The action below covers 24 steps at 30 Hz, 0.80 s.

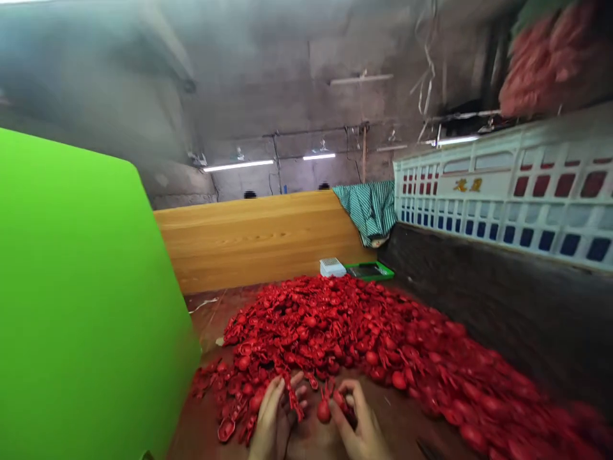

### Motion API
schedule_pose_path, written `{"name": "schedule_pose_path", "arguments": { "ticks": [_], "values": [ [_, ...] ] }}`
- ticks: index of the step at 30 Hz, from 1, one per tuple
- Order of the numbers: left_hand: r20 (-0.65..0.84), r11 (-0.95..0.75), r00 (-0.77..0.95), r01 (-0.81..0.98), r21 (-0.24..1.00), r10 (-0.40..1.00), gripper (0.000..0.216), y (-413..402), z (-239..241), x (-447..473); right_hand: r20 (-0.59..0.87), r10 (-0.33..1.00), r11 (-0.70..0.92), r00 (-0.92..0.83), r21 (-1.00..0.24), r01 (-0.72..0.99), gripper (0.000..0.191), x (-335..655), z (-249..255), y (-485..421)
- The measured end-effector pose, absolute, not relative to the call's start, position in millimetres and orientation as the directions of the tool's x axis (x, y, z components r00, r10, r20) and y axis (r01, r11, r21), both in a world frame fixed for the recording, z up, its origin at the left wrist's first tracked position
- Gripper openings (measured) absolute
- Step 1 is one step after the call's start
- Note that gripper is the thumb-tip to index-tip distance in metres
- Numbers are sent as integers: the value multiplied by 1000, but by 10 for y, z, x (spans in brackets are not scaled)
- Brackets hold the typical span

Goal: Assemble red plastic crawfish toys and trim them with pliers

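A large heap of red moulded plastic pieces [325, 332] spreads across a brown worktop [196, 428], trailing off to the lower right. Many pieces have round bulbs and thin stems. At the heap's near edge, my left hand [274, 415] grips a thin red plastic piece [293, 397] between its fingers. My right hand [358, 425] pinches a red bulbed piece [324, 411] close by. The two hands are close together, and their fingers partly hide what they hold.
A bright green board [81, 300] rises along the left. Behind the heap stand a wooden panel [253, 239], a striped cloth [368, 211], a white box [332, 267] and a green tray [368, 271]. A white lattice crate [507, 191] lines the right.
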<state>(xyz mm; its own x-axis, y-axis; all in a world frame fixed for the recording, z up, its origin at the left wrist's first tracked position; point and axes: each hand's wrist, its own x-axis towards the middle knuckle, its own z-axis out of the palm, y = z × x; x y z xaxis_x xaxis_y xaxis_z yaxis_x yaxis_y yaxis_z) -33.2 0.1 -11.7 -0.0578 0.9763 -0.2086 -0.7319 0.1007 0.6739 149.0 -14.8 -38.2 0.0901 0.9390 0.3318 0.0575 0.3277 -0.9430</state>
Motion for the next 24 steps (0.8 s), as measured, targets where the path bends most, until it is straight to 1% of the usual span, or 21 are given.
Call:
{"name": "schedule_pose_path", "arguments": {
  "ticks": [3, 5, 7, 10, 12, 14, 16, 19, 21, 24],
  "values": [
    [-188, 98, -65, -665, 741, 980, 53, -43, -8, -289, 324, 941, 308, 98, -939, 151, 53, 1622, -299, -57],
    [-184, 94, -78, -633, 769, 980, 53, -48, 40, -271, 312, 948, 296, 68, -939, 175, 51, 1679, -235, -43],
    [-183, 88, -94, -613, 785, 979, 49, -50, 71, -255, 315, 948, 305, 37, -938, 163, 46, 1709, -178, -60],
    [-184, 90, -100, -591, 801, 978, 43, -51, 96, -237, 313, 950, 310, 9, -945, 101, 44, 1724, -129, -92],
    [-181, 93, -96, -576, 812, 979, 42, -47, 99, -234, 271, 963, 270, 17, -962, 36, 47, 1725, -133, -93],
    [-190, 108, -91, -560, 821, 978, 42, -42, 92, -240, 196, 979, 199, 55, -979, -42, 52, 1720, -165, -78],
    [-196, 120, -87, -536, 836, 977, 44, -42, 80, -247, 142, 983, 153, 113, -983, -99, 51, 1708, -214, -61],
    [-185, 132, -65, -477, 869, 981, 48, -61, 78, -243, 146, 975, 166, 170, -980, -113, 45, 1679, -275, -53],
    [-180, 152, -23, -441, 884, 983, 53, -80, 88, -226, 163, 977, 181, 135, -975, -131, 40, 1663, -283, -60],
    [-181, 184, 44, -399, 899, 982, 55, -98, 94, -193, 209, 978, 208, 20, -954, -218, 34, 1659, -235, -69]
  ]
}}
